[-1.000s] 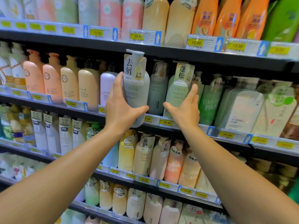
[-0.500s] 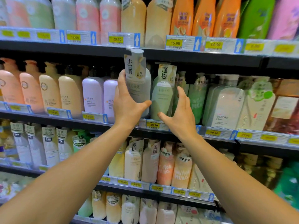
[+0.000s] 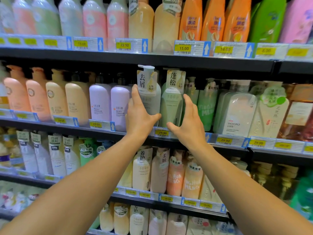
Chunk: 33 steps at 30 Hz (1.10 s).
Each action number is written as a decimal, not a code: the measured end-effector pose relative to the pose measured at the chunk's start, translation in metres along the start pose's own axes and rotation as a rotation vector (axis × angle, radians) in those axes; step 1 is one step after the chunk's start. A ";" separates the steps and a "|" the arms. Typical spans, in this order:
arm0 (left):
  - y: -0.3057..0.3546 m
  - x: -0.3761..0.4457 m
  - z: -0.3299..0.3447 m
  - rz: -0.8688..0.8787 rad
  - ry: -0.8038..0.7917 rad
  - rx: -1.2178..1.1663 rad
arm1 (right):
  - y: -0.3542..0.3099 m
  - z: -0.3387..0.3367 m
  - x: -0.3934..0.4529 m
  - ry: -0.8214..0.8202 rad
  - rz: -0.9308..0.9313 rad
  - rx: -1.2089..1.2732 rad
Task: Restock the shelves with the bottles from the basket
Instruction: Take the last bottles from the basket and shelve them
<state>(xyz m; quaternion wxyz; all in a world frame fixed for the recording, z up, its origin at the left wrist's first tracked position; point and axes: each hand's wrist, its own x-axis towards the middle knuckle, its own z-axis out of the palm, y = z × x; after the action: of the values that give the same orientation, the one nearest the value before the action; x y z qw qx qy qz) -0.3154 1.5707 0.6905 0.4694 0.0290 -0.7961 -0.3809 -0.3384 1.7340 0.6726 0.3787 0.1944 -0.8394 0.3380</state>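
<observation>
since a second ago your left hand (image 3: 140,116) has carried the grey-green pump bottle (image 3: 149,92) lower and deeper into the middle shelf (image 3: 55,122), so its pump head now sits just under the shelf above instead of in front of it; your right hand (image 3: 188,126) has slid off the pale green bottle (image 3: 171,102) towards the centre of the frame.

your left hand grips the grey-green pump bottle, fingers curled round its left side and thumb hooked under its lower front. the bottle stands upright, long axis vertical, directly ahead of that hand at centre frame, touching the pale green bottle on its right and just beside the lilac bottles (image 3: 110,102) on its left. whether its base rests on the shelf you cannot tell; your hand hides it.

your right hand is spread and holds nothing, fingers straight beside the pale green bottle's right edge. your left hand is the one to finish the push back. the basket is out of view.
</observation>
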 end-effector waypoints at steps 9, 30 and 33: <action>0.003 0.000 -0.007 -0.166 0.033 -0.036 | -0.009 0.004 0.011 0.041 -0.001 0.023; 0.015 0.012 0.000 -0.071 -0.112 0.310 | -0.014 0.002 0.004 -0.012 0.006 -0.030; 0.015 0.009 -0.004 -0.049 -0.134 0.321 | -0.015 -0.002 0.001 -0.023 0.001 -0.063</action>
<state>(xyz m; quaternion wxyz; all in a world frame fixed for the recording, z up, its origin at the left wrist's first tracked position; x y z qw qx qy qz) -0.3129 1.5753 0.7073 0.3951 0.0975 -0.8753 -0.2612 -0.3295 1.7254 0.6808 0.3748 0.1857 -0.8541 0.3091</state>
